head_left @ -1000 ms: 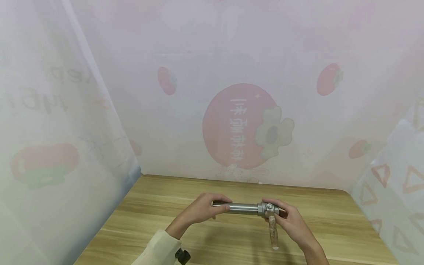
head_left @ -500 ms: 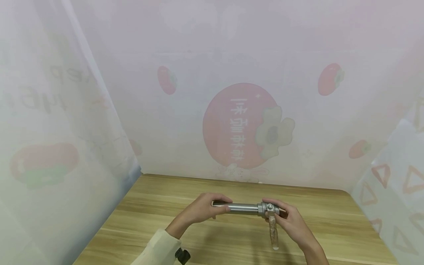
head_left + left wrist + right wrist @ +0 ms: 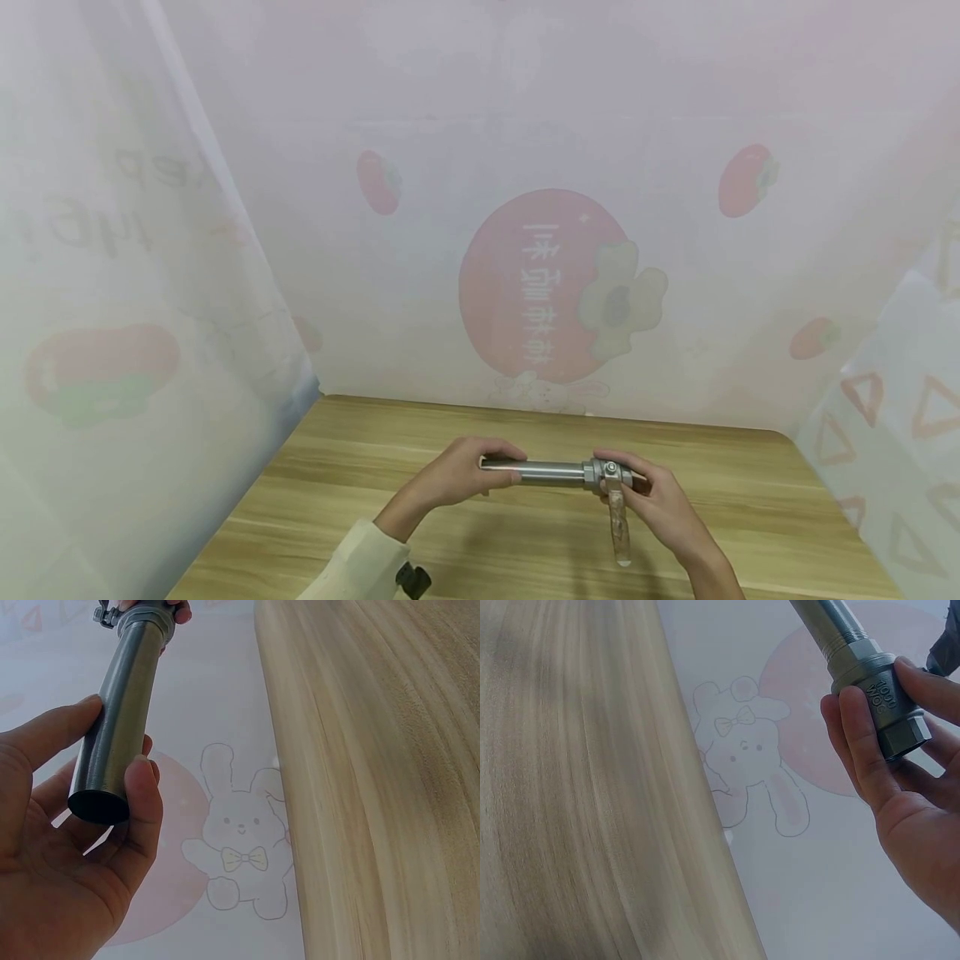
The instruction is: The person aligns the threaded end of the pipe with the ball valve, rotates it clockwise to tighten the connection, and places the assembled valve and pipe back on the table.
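Note:
A smooth metal pipe lies level across the head view, joined at its right end to a ball valve. My left hand grips the pipe's left end between thumb and fingers; the left wrist view shows that end, dark and round, near the palm. My right hand holds the valve body, its fingers and thumb around it. In the right wrist view raised lettering shows on the valve body, along with threads on the pipe. The valve's lever handle, in wrinkled wrapping, points toward me.
Below the hands stretches a wood-grain table. Pale printed curtains stand along its back and both sides. A dark device sits at the left sleeve's cuff.

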Available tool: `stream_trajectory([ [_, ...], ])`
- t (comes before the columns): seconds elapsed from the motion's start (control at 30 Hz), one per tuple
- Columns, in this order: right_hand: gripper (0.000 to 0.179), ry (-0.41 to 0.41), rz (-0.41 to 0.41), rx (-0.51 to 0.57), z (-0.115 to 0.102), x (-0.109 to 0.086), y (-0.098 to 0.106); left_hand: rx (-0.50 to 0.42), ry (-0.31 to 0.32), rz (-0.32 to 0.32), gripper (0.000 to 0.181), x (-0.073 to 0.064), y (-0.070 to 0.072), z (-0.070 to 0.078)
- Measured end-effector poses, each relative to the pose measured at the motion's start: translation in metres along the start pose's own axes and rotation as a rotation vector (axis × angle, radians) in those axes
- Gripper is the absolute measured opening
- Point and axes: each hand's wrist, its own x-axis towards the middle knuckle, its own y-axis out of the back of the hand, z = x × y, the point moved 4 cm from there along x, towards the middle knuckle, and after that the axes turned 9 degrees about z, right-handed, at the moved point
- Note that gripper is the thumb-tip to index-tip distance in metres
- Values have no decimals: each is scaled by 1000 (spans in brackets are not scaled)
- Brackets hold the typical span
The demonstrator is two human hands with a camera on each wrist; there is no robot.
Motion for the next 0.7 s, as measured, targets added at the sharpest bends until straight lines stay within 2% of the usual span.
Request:
stream_trajectory([
  [0.4,52,-4,-4,-5,1,-1,0,-20,8,-6,30,0,0,1],
  [0.7,51,8,0,7,-1,0,1,18,-26,5,32,1,0,2],
])
